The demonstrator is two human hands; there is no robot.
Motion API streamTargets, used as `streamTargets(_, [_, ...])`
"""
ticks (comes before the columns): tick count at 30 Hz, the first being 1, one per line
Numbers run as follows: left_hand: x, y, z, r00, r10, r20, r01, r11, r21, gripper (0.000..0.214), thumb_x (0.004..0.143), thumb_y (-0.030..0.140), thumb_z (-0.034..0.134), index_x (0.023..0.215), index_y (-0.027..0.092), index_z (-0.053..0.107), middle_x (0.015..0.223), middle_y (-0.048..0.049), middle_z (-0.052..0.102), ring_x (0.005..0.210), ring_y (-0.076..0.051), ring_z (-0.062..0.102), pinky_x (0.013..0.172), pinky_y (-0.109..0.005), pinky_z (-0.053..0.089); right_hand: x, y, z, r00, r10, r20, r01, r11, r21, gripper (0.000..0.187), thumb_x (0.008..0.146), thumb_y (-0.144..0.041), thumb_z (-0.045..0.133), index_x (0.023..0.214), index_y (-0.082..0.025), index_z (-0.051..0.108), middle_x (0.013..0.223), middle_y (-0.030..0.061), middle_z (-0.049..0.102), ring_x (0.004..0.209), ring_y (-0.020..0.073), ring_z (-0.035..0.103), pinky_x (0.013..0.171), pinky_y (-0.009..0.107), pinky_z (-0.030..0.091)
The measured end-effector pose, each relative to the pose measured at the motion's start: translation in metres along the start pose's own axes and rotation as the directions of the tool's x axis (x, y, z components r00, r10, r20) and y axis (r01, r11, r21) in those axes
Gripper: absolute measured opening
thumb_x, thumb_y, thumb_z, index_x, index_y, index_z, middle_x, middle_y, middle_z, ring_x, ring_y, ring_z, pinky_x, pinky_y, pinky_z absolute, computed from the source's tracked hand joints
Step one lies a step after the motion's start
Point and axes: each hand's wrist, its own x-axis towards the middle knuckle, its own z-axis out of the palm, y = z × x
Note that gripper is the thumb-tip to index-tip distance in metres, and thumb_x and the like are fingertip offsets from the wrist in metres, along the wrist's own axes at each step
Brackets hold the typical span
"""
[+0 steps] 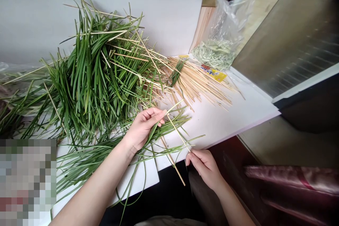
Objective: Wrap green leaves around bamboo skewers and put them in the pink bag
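Note:
My left hand (pixel 145 124) pinches a garlic chive (pixel 173 107) near its pale end, with the long green leaves trailing below the wrist. My right hand (pixel 205 166) grips a thin bamboo skewer (pixel 178 131) by its lower end. The skewer's other tip meets the chive at my left fingertips; whether it pierces the stalk is too small to tell. Under both hands lies a loose row of chives (pixel 90 162) along the table's front. Another skewer (pixel 173 163) pokes out over the edge from beneath them.
Behind my left hand rises a big heap of chives threaded on skewers (pixel 92 77). Bare skewers (pixel 196 81) spread to its right, beside a clear plastic bag (pixel 219 42) of pale green shreds. The white table (pixel 246 102) ends just in front of me. A blurred patch covers the lower left.

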Motion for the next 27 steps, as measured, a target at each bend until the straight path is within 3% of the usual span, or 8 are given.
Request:
streamTargets(16, [-0.0016, -0.0015, 0.0009, 0.998, 0.063, 0.004, -0.063, 0.993, 0.099, 0.024, 0.077, 0.036, 0.083, 0.075, 0.015, 0.072, 0.065, 0.0006, 0.064, 0.061, -0.008, 0.053, 0.064, -0.019, 0.042, 0.0005, -0.0009, 0.0005, 1.000, 0.012, -0.010, -0.013, 1.000, -0.015, 0.047, 0.108, -0.041, 0.047, 0.069, -0.019, 0.062, 0.049, -0.0065, 0.036, 0.039, 0.0124, 0.034, 0.047, 0.026, 0.030])
streamTargets(27, [-0.0039, 0.0018, 0.0056, 0.993, 0.117, -0.002, -0.115, 0.979, 0.166, 0.027, 0.080, 0.039, 0.080, 0.075, 0.015, 0.069, 0.069, -0.0002, 0.065, 0.063, -0.009, 0.054, 0.065, -0.020, 0.044, -0.0008, 0.0024, 0.0010, 1.000, 0.010, -0.012, -0.010, 1.000, -0.001, 0.044, 0.108, -0.037, 0.046, 0.071, -0.019, 0.062, 0.048, -0.0071, 0.035, 0.039, 0.0114, 0.032, 0.046, 0.026, 0.028])
